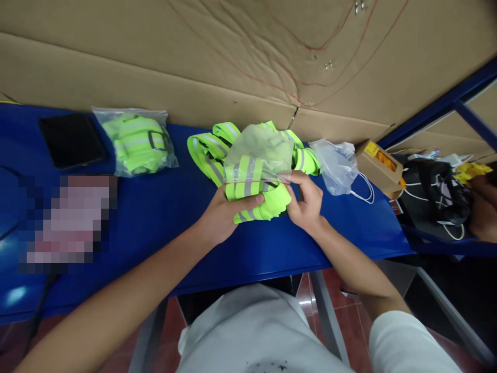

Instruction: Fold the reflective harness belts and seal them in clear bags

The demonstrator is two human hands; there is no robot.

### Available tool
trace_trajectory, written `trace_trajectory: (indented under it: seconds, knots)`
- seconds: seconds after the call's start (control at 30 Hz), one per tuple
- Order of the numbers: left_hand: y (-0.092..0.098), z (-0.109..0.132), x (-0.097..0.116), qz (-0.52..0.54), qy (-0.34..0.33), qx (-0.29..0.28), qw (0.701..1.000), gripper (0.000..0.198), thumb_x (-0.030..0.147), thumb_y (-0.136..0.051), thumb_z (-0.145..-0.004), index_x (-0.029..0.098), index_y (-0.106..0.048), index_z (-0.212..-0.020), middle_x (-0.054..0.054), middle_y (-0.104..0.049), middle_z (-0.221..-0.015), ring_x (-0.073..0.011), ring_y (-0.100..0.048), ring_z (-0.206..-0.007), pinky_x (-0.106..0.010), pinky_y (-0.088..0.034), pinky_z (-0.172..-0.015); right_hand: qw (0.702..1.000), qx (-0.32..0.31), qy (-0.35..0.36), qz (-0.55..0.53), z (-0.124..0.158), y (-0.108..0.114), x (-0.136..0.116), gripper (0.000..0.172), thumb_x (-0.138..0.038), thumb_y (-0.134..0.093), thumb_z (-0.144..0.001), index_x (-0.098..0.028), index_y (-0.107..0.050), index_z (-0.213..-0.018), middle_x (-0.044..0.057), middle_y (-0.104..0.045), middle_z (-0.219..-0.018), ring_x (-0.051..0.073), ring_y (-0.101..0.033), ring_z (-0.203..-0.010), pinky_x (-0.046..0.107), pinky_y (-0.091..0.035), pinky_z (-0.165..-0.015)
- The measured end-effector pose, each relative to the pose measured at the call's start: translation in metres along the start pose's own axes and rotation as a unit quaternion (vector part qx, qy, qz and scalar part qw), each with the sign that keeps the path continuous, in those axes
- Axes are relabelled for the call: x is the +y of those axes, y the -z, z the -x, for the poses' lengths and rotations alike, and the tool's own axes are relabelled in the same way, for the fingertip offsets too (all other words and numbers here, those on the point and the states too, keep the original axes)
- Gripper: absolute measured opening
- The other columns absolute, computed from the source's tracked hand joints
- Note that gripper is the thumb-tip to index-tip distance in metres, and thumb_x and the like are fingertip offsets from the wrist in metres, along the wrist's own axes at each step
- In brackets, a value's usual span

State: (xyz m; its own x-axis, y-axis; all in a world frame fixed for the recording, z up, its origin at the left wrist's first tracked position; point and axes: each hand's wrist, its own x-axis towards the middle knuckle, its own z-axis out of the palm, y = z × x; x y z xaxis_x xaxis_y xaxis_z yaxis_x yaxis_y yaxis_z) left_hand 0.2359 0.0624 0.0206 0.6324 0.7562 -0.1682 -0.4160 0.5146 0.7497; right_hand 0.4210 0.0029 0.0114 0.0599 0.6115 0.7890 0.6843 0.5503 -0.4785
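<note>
Gripping the folded neon-yellow reflective band [258,199] from its left side, your left hand [221,215] is clenched around it, with the thumb lying across the top and the fingers tucked beneath. Your right hand [306,202] pinches the right end of the same bundle, right where the red-lined mouth of the clear bag [258,153] crosses it. The far half of the band sits inside that bag, and the near half sticks out toward you. The bundle is held just above the blue table [163,207], near the middle of its width.

Just beyond the bag lies a loose heap of bands [205,150] in the same yellow with grey stripes, touching or nearly touching it. At the far left a sealed packet [135,142] holds another folded band, and a flat black device [72,140] lies just to its left. To the right of your right hand you have crumpled empty bags [336,166], then a small cardboard box [378,163] with a white cable [365,194] looping beside it. Creased cardboard sheets [194,52] stand along the far edge of the table. At the far right edge, another person's hand [483,207] rests by a dark bag, well apart from yours.
</note>
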Motion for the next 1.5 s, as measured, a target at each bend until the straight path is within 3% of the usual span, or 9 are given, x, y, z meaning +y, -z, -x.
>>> trace_trajectory:
  seconds: [0.17, 0.37, 0.5, 0.63, 0.87, 1.03, 1.23, 1.4, 1.5]
  knots:
    - [0.003, 0.0, 0.002, 0.001, 0.013, -0.021, 1.0, 0.045, 0.026, -0.097, -0.064, 0.021, -0.08, -0.105, -0.004, -0.082, -0.104, -0.0266, -0.078, -0.094, -0.035, -0.067, -0.083, 0.995, -0.069, 0.007, -0.071, -0.004, 0.011, 0.001, 0.031, -0.014, -0.058, -0.098, -0.025, -0.067, -0.126, 0.008, -0.074, -0.113, 0.022, -0.072, -0.105, 0.04, -0.059, -0.093]
    - [0.002, -0.002, 0.01, -0.017, -0.026, 0.005, 0.999, 0.048, 0.027, -0.097, -0.063, 0.019, -0.079, -0.107, -0.008, -0.081, -0.111, -0.0321, -0.076, -0.108, -0.041, -0.064, -0.095, 0.935, -0.143, -0.183, -0.268, -0.004, 0.007, 0.004, 0.03, -0.039, -0.066, -0.097, -0.028, -0.059, -0.124, 0.006, -0.067, -0.131, 0.021, -0.068, -0.118, 0.037, -0.059, -0.096]
    - [0.002, -0.003, 0.008, -0.042, -0.048, 0.006, 0.998, 0.052, 0.031, -0.097, -0.063, 0.02, -0.078, -0.11, -0.009, -0.079, -0.118, -0.0337, -0.073, -0.116, -0.043, -0.062, -0.101, 0.881, -0.146, -0.304, -0.331, -0.004, -0.006, 0.0, 0.041, -0.055, -0.072, -0.09, -0.029, -0.051, -0.114, 0.004, -0.064, -0.131, 0.016, -0.069, -0.097, 0.032, -0.06, -0.082]
    - [0.005, -0.005, -0.002, -0.135, -0.116, 0.031, 0.984, 0.052, 0.034, -0.097, -0.064, 0.021, -0.078, -0.111, -0.008, -0.079, -0.119, -0.0319, -0.072, -0.118, -0.041, -0.06, -0.104, 0.865, -0.116, -0.367, -0.322, -0.001, -0.016, -0.003, 0.043, -0.058, -0.07, -0.089, -0.03, -0.048, -0.112, 0.0, -0.064, -0.121, 0.009, -0.056, -0.068, 0.022, -0.05, -0.056]
    - [0.01, -0.011, -0.008, -0.114, -0.11, 0.037, 0.987, 0.054, 0.035, -0.097, -0.065, 0.021, -0.077, -0.114, -0.009, -0.078, -0.123, -0.0309, -0.071, -0.12, -0.041, -0.059, -0.103, 0.884, -0.121, -0.363, -0.268, 0.008, -0.017, 0.0, 0.036, -0.059, -0.058, -0.098, -0.033, -0.049, -0.121, 0.001, -0.062, -0.119, 0.012, -0.062, -0.08, 0.022, -0.056, -0.06]
    - [0.01, -0.011, -0.008, -0.098, -0.103, 0.018, 0.99, 0.044, 0.034, -0.094, -0.069, 0.02, -0.079, -0.108, -0.008, -0.076, -0.128, -0.0306, -0.069, -0.125, -0.04, -0.058, -0.105, 0.895, -0.122, -0.344, -0.257, 0.006, -0.02, -0.003, 0.038, -0.061, -0.059, -0.098, -0.033, -0.047, -0.121, 0.001, -0.062, -0.115, 0.01, -0.059, -0.071, 0.021, -0.048, -0.05]
    - [0.001, -0.005, -0.016, -0.131, -0.118, 0.042, 0.983, 0.056, 0.028, -0.099, -0.06, 0.023, -0.078, -0.112, -0.006, -0.079, -0.121, -0.0296, -0.072, -0.118, -0.041, -0.059, -0.105, 0.945, -0.03, -0.276, -0.17, 0.005, -0.03, -0.013, 0.031, -0.054, -0.058, -0.101, -0.027, -0.048, -0.112, 0.004, -0.065, -0.106, 0.017, -0.065, -0.094, 0.031, -0.054, -0.079]
    - [-0.006, -0.005, -0.018, -0.065, -0.12, 0.096, 0.986, 0.044, 0.027, -0.095, -0.067, 0.021, -0.078, -0.108, -0.006, -0.078, -0.122, -0.0296, -0.069, -0.124, -0.041, -0.058, -0.107, 0.981, -0.021, -0.19, -0.036, 0.002, -0.025, -0.018, 0.016, -0.038, -0.064, -0.1, -0.026, -0.063, -0.111, 0.007, -0.064, -0.114, 0.021, -0.064, -0.106, 0.036, -0.054, -0.09]
    - [-0.003, -0.007, -0.014, -0.048, -0.087, 0.094, 0.991, 0.046, 0.027, -0.094, -0.067, 0.02, -0.078, -0.11, -0.007, -0.078, -0.122, -0.0321, -0.07, -0.123, -0.042, -0.06, -0.102, 0.983, -0.011, -0.178, -0.045, -0.004, -0.017, -0.014, 0.023, -0.032, -0.072, -0.095, -0.027, -0.062, -0.115, 0.003, -0.068, -0.104, 0.018, -0.067, -0.095, 0.035, -0.055, -0.085]
